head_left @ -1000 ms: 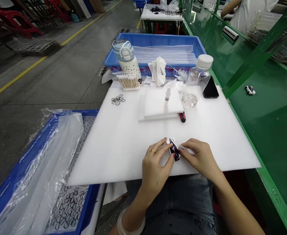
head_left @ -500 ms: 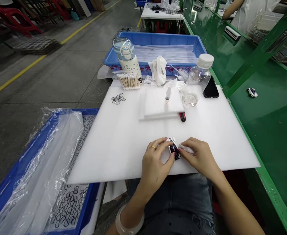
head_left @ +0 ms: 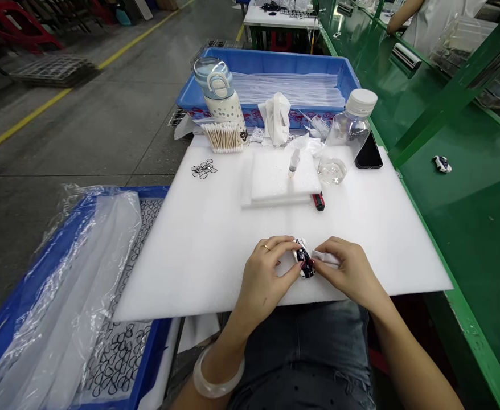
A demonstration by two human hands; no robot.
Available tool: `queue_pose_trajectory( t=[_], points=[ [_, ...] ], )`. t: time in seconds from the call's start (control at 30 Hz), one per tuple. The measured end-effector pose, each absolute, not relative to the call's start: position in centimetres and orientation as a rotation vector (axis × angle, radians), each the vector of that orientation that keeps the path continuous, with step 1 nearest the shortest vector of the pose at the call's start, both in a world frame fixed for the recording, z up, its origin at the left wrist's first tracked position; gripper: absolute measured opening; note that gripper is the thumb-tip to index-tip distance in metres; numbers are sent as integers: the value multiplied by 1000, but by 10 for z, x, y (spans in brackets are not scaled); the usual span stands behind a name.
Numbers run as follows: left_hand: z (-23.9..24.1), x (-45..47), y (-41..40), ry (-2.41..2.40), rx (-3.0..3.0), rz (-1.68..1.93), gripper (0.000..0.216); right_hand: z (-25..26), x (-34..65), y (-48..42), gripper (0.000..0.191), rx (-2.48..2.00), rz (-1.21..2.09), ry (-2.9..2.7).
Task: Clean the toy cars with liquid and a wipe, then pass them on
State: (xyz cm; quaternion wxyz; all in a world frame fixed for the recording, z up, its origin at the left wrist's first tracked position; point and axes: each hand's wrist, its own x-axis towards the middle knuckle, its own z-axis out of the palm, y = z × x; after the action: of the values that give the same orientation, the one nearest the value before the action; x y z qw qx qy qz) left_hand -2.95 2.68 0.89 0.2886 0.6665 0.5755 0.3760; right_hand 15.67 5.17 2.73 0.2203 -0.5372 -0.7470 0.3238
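Near the front edge of the white foam board (head_left: 181, 245), my left hand (head_left: 267, 273) is closed on a small white-and-black toy car (head_left: 304, 259), gripping it between thumb and fingers. My right hand (head_left: 350, 270) pinches a folded white tissue (head_left: 327, 259), its fingertips touching the car's right side. Part of the car is hidden by my fingers. Beyond the hands lies a stack of foam pads (head_left: 271, 176) with a small clear syringe-like tube (head_left: 294, 162) on it. A red-and-black cutter (head_left: 319, 201) sticks out from beneath the pads.
Cotton swabs (head_left: 222, 138), a dotted bottle (head_left: 226, 108), crumpled tissue (head_left: 276, 118), a clear bottle (head_left: 339, 136) and a phone (head_left: 368, 154) line the back. Black rings (head_left: 204, 169) lie at left. A blue tray (head_left: 150, 364) stands lower left. Another toy car (head_left: 442, 164) rests on the green bench (head_left: 467, 193).
The camera view has shifted slightly. Between my fingers the toy car has turned a little, showing more white at its lower end. Both hands keep their holds.
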Motion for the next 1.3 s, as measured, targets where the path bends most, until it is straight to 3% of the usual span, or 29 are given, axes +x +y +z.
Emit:
queue_pose_trajectory(
  t=[0.1,0.27,0.4,0.63,1.3],
  points=[
    [11,-37,32,1510,1863,955,26,28,159,53,9,-1471,897,-2089],
    [16,-47,43,1221,2202,706,56,27,174,47,13,-1273,939,-1974],
    [10,-42,40,1329,2160,808,30,19,179,32,16,-1247,696,-1920],
    [7,-35,31,1442,2067,916,19,10,172,21,21,-1105,354,-2065],
    [9,-38,30,1427,2028,873,23,6,171,24,20,-1040,213,-2250]
  ],
)
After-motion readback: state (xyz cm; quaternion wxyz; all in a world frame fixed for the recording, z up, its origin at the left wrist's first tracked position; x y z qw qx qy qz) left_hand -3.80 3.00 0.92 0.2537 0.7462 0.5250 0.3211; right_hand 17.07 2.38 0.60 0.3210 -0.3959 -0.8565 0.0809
